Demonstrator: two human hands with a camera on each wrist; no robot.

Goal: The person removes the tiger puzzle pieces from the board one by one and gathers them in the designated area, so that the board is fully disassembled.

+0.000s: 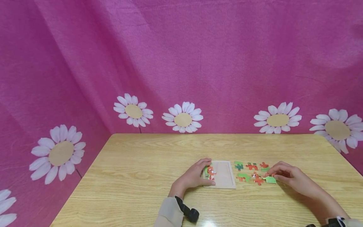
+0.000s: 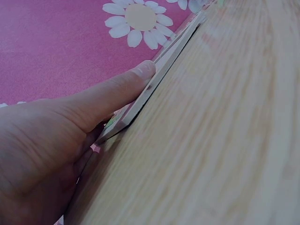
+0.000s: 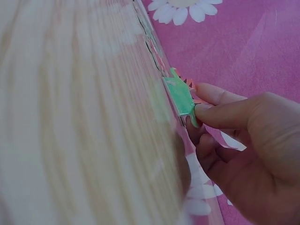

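Note:
My left hand grips the left side of a shallow wooden puzzle tray, its thumb along the near edge and its fingers at the far left corner. Fitted pieces with an orange animal picture line the tray's left side, partly covered by that hand; bare wood shows in the rest. To the right of the loose pieces, my right hand pinches a green and orange puzzle piece between thumb and fingers. The piece stands tilted up, its lower edge close to the tabletop.
Several loose jigsaw pieces lie in two rows right of the tray, among them a green one and an orange one. The wooden table meets a pink curtain with daisies at its back and left.

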